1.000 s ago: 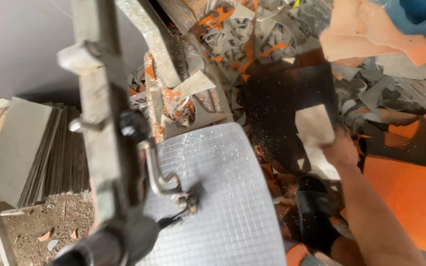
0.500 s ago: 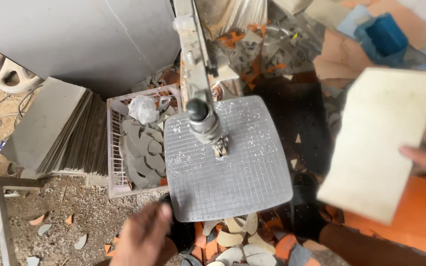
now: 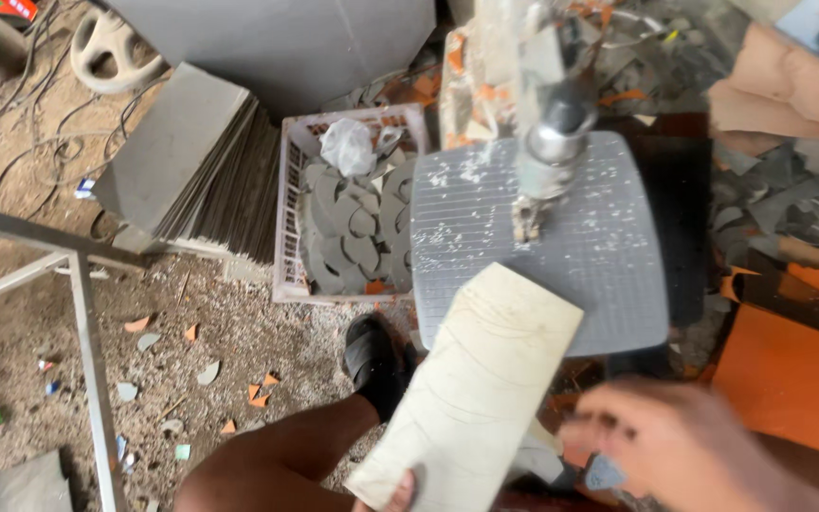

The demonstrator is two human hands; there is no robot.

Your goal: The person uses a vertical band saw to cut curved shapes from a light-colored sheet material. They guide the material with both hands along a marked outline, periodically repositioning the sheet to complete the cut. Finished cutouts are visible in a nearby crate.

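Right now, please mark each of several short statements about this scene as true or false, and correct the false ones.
1. The left hand holds the pale tile at its near edge. True.
2. The pale tile lies fully inside the crate. False: it reaches over the front edge of the grey ribbed machine table, apart from the crate.
3. The pink plastic crate holds grey cut pieces. True.
4. The right hand grips the tile at its far end. False: it is blurred, beside the tile, and its grip cannot be told.
5. A stack of grey tiles stands left of the crate. True.
6. The person's foot is bare. False: it wears a black sandal.
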